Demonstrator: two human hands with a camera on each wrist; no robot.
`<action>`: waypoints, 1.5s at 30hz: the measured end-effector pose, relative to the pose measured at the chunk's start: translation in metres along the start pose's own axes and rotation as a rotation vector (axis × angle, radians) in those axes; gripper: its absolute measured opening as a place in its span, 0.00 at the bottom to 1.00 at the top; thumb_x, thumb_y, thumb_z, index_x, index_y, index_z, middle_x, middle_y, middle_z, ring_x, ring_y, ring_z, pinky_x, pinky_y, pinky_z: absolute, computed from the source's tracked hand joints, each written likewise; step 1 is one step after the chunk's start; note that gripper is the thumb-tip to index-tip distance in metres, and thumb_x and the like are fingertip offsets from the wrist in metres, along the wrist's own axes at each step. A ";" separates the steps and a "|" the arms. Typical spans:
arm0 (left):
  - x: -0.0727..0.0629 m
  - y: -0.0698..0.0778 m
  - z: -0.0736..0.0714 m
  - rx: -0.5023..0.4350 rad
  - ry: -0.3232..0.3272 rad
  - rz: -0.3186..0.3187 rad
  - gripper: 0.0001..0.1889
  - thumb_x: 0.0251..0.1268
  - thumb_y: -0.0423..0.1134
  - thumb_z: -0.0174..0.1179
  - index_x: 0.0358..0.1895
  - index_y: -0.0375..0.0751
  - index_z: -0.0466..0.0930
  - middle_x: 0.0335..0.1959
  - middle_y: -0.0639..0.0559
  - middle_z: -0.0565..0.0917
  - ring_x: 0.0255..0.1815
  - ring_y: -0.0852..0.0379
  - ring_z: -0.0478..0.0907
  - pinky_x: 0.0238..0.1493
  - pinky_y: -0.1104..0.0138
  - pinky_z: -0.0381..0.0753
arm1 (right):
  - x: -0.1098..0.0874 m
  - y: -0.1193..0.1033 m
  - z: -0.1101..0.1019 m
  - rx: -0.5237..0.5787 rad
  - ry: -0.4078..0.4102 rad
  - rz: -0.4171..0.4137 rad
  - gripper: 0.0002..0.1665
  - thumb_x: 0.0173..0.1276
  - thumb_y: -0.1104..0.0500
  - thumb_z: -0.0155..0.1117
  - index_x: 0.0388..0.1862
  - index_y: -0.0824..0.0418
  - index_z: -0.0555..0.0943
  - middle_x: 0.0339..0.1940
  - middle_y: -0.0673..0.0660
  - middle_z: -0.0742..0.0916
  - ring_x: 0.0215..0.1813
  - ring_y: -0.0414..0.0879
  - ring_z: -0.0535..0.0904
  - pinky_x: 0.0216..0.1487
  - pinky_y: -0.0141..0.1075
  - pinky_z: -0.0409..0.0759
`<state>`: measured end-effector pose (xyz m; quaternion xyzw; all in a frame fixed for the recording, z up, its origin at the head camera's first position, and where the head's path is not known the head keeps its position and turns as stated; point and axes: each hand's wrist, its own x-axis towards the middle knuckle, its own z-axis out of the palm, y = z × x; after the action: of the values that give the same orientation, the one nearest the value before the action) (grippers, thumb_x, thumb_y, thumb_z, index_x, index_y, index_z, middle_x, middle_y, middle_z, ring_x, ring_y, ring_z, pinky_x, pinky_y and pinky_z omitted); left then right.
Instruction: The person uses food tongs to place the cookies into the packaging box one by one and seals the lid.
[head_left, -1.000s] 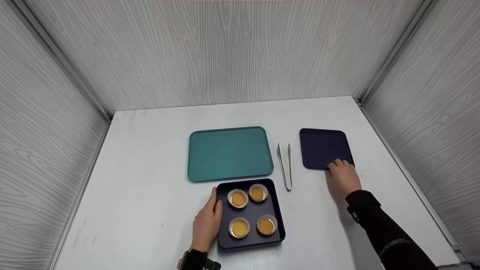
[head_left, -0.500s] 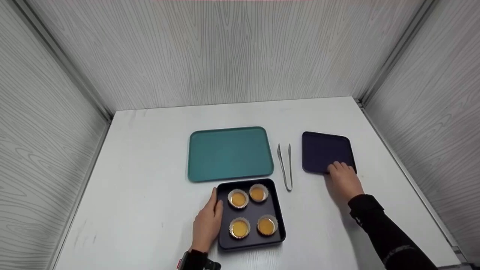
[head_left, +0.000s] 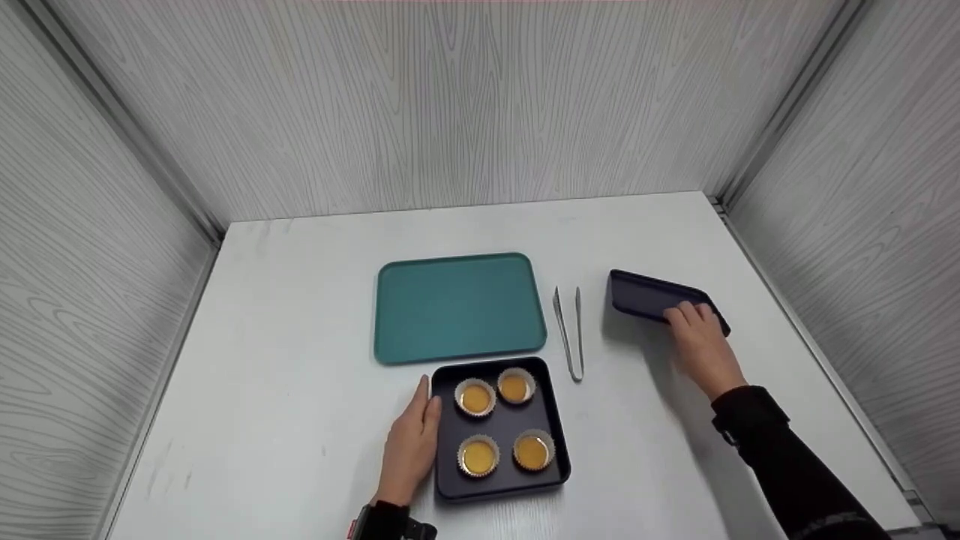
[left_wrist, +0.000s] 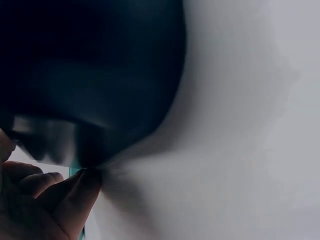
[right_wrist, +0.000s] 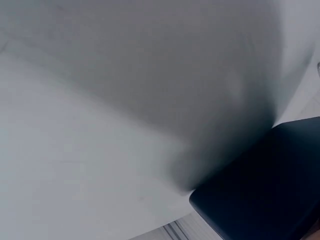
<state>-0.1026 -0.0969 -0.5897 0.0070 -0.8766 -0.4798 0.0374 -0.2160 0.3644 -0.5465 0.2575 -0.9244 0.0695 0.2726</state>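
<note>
In the head view my right hand (head_left: pixel 705 349) grips the near edge of a small dark purple tray (head_left: pixel 649 295), fingers over its rim. The tray is tilted up, casting a shadow on the table; its dark underside (right_wrist: pixel 260 185) fills the lower right of the right wrist view. My left hand (head_left: pixel 409 446) rests at the left side of a square dark baking pan (head_left: pixel 502 480), fingers fairly straight along its wall. Several egg tarts (head_left: pixel 478 456) in fluted cups sit in that pan. In the left wrist view, fingertips (left_wrist: pixel 90 180) are right at the pan (left_wrist: pixel 100 75).
A flat teal tray (head_left: pixel 459 307) lies behind the pan. Metal tongs (head_left: pixel 574 345), spread, lie between the teal tray and the small tray. Wood-grain panels (head_left: pixel 450 105) wall in the white table (head_left: pixel 285 360) at the back and sides.
My right hand has drawn the small purple tray nearer and a little right, then tipped it up off its flat position. My left hand has eased slightly left at the pan's side.
</note>
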 end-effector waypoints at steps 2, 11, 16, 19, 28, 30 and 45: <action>0.000 0.000 -0.003 -0.013 -0.005 0.014 0.30 0.86 0.48 0.44 0.78 0.32 0.61 0.75 0.36 0.68 0.75 0.39 0.66 0.76 0.48 0.66 | 0.003 -0.002 -0.007 0.019 0.027 -0.007 0.18 0.63 0.85 0.56 0.49 0.73 0.75 0.40 0.67 0.77 0.41 0.63 0.68 0.43 0.52 0.70; 0.001 0.008 -0.014 -0.003 0.028 0.103 0.26 0.85 0.45 0.46 0.75 0.33 0.68 0.70 0.37 0.75 0.70 0.39 0.74 0.70 0.48 0.74 | 0.024 -0.022 -0.036 0.044 0.184 -0.038 0.12 0.68 0.78 0.62 0.49 0.72 0.76 0.41 0.67 0.81 0.42 0.63 0.71 0.43 0.51 0.72; 0.003 0.017 -0.018 -0.033 0.027 0.095 0.26 0.85 0.47 0.47 0.76 0.38 0.67 0.71 0.40 0.74 0.70 0.42 0.73 0.70 0.50 0.74 | 0.039 -0.040 -0.053 0.077 0.241 -0.059 0.12 0.67 0.76 0.64 0.48 0.71 0.77 0.40 0.64 0.82 0.41 0.61 0.72 0.40 0.49 0.69; 0.004 0.023 -0.021 -0.050 0.015 0.091 0.27 0.84 0.49 0.47 0.77 0.40 0.66 0.73 0.42 0.73 0.72 0.43 0.72 0.72 0.51 0.72 | 0.047 -0.052 -0.062 0.099 0.268 -0.083 0.10 0.69 0.74 0.63 0.48 0.70 0.78 0.39 0.63 0.82 0.41 0.60 0.72 0.38 0.48 0.66; 0.001 0.044 -0.032 -0.060 0.022 0.132 0.28 0.83 0.52 0.48 0.78 0.45 0.65 0.74 0.44 0.72 0.74 0.45 0.70 0.73 0.51 0.71 | 0.068 -0.091 -0.086 0.137 0.325 -0.167 0.16 0.83 0.56 0.50 0.49 0.66 0.82 0.37 0.59 0.83 0.38 0.57 0.72 0.36 0.43 0.60; 0.001 0.051 -0.035 -0.065 0.013 0.146 0.29 0.83 0.52 0.49 0.79 0.45 0.64 0.75 0.44 0.71 0.74 0.46 0.69 0.73 0.51 0.71 | 0.071 -0.099 -0.090 0.163 0.334 -0.185 0.16 0.82 0.57 0.51 0.50 0.66 0.82 0.37 0.58 0.84 0.38 0.56 0.72 0.36 0.43 0.60; 0.004 0.090 -0.030 -0.131 -0.096 0.265 0.34 0.81 0.52 0.52 0.83 0.51 0.53 0.81 0.50 0.60 0.81 0.51 0.58 0.79 0.52 0.62 | 0.089 -0.146 -0.101 0.272 0.314 -0.322 0.14 0.82 0.61 0.53 0.51 0.66 0.84 0.37 0.56 0.85 0.37 0.52 0.74 0.38 0.40 0.66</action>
<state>-0.1024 -0.0737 -0.4973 -0.1341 -0.8375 -0.5264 0.0591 -0.1575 0.2274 -0.4157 0.4218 -0.7999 0.1880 0.3833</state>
